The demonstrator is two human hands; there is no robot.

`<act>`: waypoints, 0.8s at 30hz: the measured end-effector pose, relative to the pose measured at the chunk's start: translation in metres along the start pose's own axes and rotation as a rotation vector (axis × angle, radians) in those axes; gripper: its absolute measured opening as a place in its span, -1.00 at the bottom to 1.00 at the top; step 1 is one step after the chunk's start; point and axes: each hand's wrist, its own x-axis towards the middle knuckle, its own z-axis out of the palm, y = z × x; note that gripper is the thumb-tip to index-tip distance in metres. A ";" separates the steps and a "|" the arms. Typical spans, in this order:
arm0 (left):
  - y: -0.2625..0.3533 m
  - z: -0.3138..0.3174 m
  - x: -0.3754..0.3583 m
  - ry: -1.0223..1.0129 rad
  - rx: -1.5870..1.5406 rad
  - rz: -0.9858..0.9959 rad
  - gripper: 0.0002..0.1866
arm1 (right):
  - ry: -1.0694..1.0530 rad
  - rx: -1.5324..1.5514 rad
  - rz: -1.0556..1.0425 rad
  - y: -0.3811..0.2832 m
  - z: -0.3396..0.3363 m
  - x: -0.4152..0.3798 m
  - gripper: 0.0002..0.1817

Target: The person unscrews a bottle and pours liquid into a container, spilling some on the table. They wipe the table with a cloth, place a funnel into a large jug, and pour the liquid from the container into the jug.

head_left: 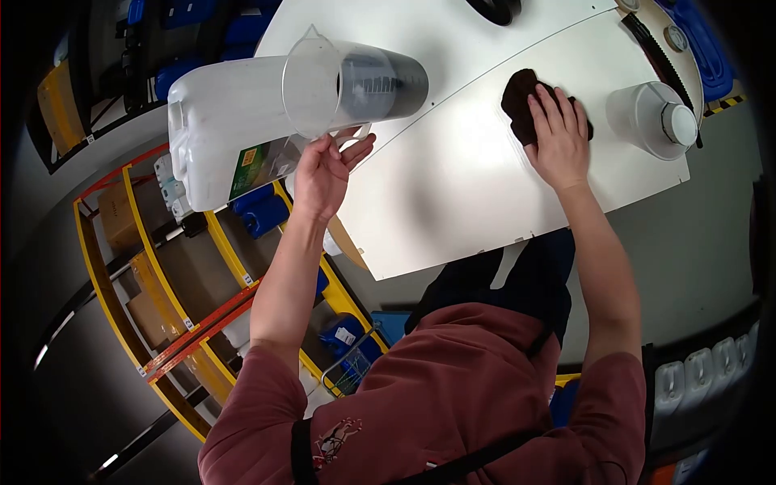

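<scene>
A clear plastic measuring jug [317, 81] with dark liquid in its lower part appears to stand on the white table, its rim toward the left. My left hand [323, 171] is at the jug's handle, thumb on one side and fingers curled round the other. Behind the jug is a large white jerrycan [230, 105] with a green label. On the right half of the table, my right hand [559, 137] lies flat on a crumpled dark brown cloth [521, 97], fingers stretched out and pressing it to the surface.
A translucent bottle with a white cap [681, 125] stands right of the cloth. Beyond it lies a black ridged strip [655, 52], and a black round object [495, 8] sits at the far edge. The white table [469, 194] has a seam. Yellow-and-orange shelving [218, 323] holds blue canisters and boxes.
</scene>
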 end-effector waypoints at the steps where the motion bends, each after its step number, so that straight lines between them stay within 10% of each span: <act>1: -0.004 0.001 0.008 0.038 0.005 -0.009 -0.63 | 0.001 0.002 -0.003 0.001 0.001 0.001 -0.20; 24: -0.017 -0.065 0.086 -0.229 0.276 0.044 -0.66 | 0.257 -0.145 -0.074 0.007 0.033 -0.011 -0.30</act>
